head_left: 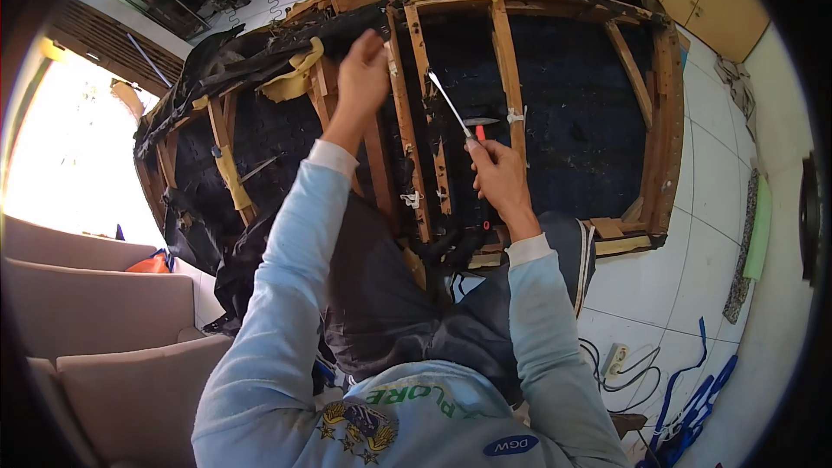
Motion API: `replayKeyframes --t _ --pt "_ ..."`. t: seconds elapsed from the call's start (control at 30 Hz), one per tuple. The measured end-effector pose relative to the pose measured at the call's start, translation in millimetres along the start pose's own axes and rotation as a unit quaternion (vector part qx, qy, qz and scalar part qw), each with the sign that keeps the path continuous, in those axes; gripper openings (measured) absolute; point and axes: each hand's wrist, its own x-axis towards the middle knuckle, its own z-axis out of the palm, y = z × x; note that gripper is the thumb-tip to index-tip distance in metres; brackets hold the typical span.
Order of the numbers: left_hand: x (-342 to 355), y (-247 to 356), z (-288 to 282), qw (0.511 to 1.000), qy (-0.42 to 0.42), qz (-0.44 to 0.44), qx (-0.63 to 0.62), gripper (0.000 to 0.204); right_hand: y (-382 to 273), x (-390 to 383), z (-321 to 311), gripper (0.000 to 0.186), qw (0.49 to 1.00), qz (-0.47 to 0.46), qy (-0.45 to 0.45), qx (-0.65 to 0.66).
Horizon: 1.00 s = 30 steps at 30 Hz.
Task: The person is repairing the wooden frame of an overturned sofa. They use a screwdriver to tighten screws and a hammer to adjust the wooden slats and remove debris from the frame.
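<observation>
Head view: at centre, a screwdriver [451,104] held by its handle in the right hand [501,178], fingers wrapped firmly round; shaft slanting up and left, tip close to a slat [418,39] of the wooden frame [666,121], contact not confirmable. Left of centre, higher up, the left hand [362,82], fingers curled near the wood; cannot tell whether pinching anything. Beside the shaft, an apparent hammer [480,133], red-handled.

Advisable, in judgement: seat the tip squarely before loading; push in short strokes; keep left fingers off the tip's line.

Edges: torn fabric [204,56] at upper left, possible snag. Widest gap between slats right of centre, over dark lining [576,113]. Far right, tile floor [706,147]; lower right, a cable [637,386], to be avoided underfoot.
</observation>
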Motion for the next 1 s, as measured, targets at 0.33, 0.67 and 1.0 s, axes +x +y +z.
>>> replayKeyframes --t 0.33,0.67,1.0 --pt "-62.7 4.1 44.4 0.985 -0.01 -0.072 0.158 0.058 9.0 4.7 13.5 0.045 0.996 0.033 -0.03 0.082" --pt "-62.2 16.7 41.1 0.973 -0.023 -0.098 0.207 0.056 16.9 7.9 22.3 0.047 0.988 0.052 -0.038 0.139" --pt "-63.2 17.5 40.5 0.979 -0.019 -0.077 0.188 0.05 23.9 1.7 35.3 0.047 0.977 0.054 -0.044 0.201"
